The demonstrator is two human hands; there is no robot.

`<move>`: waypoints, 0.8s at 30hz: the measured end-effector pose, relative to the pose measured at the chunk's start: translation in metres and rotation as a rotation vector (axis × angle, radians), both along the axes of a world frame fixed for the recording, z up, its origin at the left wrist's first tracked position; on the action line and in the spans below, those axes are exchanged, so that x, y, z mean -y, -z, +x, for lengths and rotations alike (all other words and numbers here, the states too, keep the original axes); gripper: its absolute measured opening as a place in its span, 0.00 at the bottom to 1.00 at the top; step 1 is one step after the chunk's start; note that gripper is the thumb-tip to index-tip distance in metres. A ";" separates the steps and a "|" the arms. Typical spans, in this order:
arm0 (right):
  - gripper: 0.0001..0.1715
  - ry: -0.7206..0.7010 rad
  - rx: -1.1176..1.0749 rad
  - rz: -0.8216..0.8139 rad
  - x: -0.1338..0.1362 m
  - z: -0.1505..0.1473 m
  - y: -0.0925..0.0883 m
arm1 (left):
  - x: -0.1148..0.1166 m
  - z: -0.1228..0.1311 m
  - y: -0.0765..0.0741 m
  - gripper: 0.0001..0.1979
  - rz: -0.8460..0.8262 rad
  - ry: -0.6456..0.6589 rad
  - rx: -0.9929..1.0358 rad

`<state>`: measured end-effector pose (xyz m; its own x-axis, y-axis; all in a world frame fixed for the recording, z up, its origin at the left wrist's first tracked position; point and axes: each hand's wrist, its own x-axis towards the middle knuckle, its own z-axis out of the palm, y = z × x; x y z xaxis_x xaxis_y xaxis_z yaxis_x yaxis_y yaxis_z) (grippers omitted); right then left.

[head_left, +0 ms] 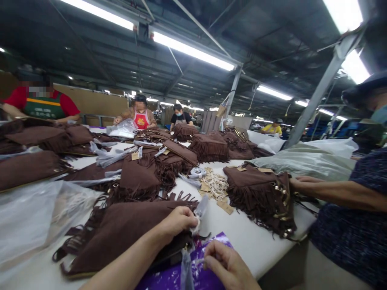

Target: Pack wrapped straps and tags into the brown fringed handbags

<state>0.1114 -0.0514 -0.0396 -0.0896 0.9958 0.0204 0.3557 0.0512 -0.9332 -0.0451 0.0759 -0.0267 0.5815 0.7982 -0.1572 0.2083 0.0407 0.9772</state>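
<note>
Pinching a small clear plastic packet (198,215) at the mouth of the brown suede fringed bag (127,229), the left hand (178,221) has its grip closed on the packet's lower end, while the right hand (228,264) nearest the camera has its fingers curled together on a strip of clear film (186,268) lying over a shiny purple plastic sheet (181,276). To do this handling well, I judge the left hand should keep the packet taut and close to the bag's edge, and the right should hold the film flat so nothing snags the fringe (the tassels lie loose and tangle easily). The bag rests flat on the white surface (248,237), just left of the hands. Further off lie a heap of tan card tags with pale strings (216,185) and another brown fringed bag with metal rings (263,197), which a co-worker's hand (302,183) touches at the right. Beyond, more brown bags (208,147) are piled, with clear plastic bags (33,213) at the left and other people working at the far end.
</note>
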 end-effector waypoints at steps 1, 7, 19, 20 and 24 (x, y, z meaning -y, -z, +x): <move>0.14 0.031 -0.044 0.016 -0.003 -0.001 0.002 | -0.001 0.000 0.002 0.12 -0.023 -0.018 0.042; 0.27 0.223 -0.279 0.054 -0.027 -0.014 0.023 | -0.001 0.005 0.015 0.21 -0.104 -0.127 0.316; 0.23 0.136 -0.084 0.190 -0.059 -0.007 0.027 | -0.006 0.004 0.025 0.18 -0.039 -0.058 0.355; 0.22 0.133 -0.059 0.214 -0.059 -0.004 0.024 | -0.006 0.002 0.022 0.20 -0.086 0.002 0.364; 0.19 0.170 0.051 0.315 -0.061 0.000 0.015 | -0.005 -0.007 0.015 0.34 -0.119 0.235 0.356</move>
